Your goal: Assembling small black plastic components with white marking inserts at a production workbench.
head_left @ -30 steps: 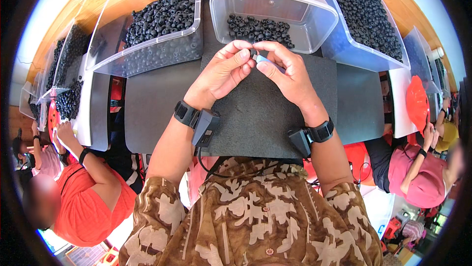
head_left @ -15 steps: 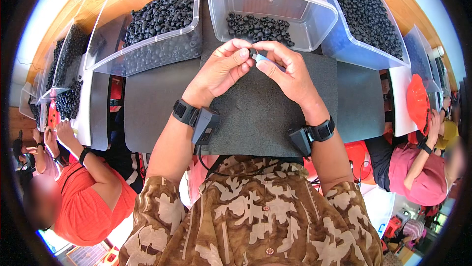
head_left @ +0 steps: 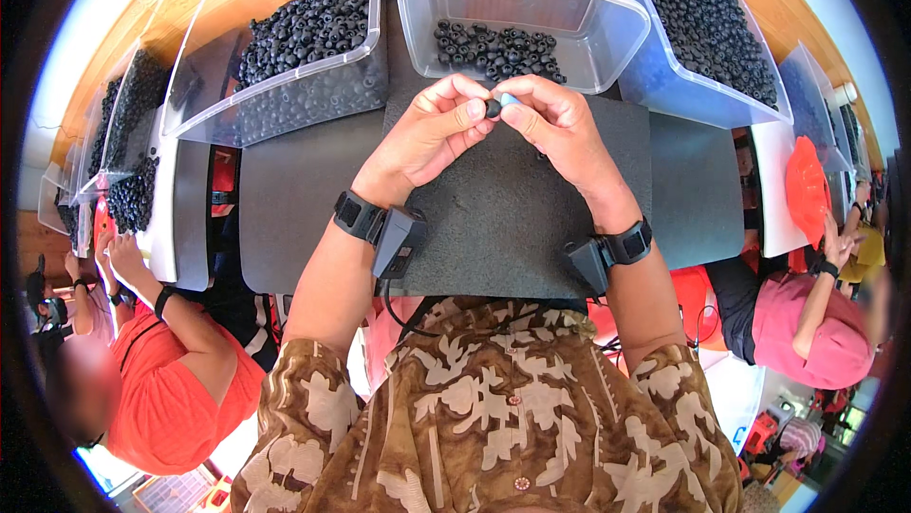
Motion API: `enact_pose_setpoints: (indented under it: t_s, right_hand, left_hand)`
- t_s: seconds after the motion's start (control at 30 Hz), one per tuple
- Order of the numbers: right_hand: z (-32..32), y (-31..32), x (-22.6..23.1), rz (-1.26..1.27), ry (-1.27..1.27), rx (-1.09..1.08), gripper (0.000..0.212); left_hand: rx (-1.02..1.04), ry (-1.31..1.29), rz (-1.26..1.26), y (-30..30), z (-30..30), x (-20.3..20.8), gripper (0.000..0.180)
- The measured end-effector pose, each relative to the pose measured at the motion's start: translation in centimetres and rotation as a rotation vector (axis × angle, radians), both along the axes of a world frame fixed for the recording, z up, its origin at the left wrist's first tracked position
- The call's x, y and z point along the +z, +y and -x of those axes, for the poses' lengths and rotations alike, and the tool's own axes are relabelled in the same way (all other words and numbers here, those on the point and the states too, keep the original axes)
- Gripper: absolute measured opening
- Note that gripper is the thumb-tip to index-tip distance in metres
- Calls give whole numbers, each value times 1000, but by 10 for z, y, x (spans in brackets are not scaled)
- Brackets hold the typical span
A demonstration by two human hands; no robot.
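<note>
My left hand [head_left: 429, 138] pinches a small round black piece [head_left: 492, 109], like a rubber bead with a hole, between thumb and forefinger. Close against it, my right hand [head_left: 567, 129] grips a small light-blue object [head_left: 509, 99]; its kind is hidden by the fingers. Both hands hover over a dark grey mat [head_left: 493, 228], just in front of a clear plastic bin [head_left: 607, 62] with a small heap of black pieces [head_left: 498, 53] at its bottom. A dark crumb-like bit [head_left: 542, 155] shows on the mat below my right hand.
A fuller clear bin of black pieces [head_left: 318, 29] stands to the left, and another bin, heaped with smaller-looking black pieces [head_left: 697, 24], to the right. Co-workers sit on both sides, one in an orange-red shirt [head_left: 185, 380], one in pink [head_left: 811, 328]. An orange-red bowl-like thing [head_left: 807, 190] is at right.
My right hand has shifted slightly right and turned, so the light-blue object sits higher, beside the black piece. The black piece shows more clearly. My left hand barely moved.
</note>
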State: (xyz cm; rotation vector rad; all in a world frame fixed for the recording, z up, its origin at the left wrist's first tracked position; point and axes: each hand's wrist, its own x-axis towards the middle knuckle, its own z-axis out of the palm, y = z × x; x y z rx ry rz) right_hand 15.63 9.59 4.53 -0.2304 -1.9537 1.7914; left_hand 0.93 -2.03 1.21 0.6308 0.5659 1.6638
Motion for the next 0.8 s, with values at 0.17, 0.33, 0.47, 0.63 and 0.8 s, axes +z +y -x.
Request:
enact_pose_setpoints:
  t_s: [0.17, 0.33, 0.47, 0.63, 0.8]
  right_hand:
    - [-4, 2, 6, 93, -81, -22, 24]
    - [-1, -3, 4, 67, -49, 0, 31]
    - [2, -3, -1, 49, -63, -7, 32]
    - [1, -5, 8, 92, -35, -20, 31]
    - [-3, 3, 4, 18, -68, -147, 30]
  left_hand:
    - [-57, -58, -31, 1, 11, -2, 11]
    - [-37, -18, -1, 2, 5, 0, 10]
    - [-51, 75, 21, 1, 0, 2, 10]
    - [-80, 99, 31, 1, 4, -2, 12]
    - [-77, 43, 23, 1, 5, -1, 12]
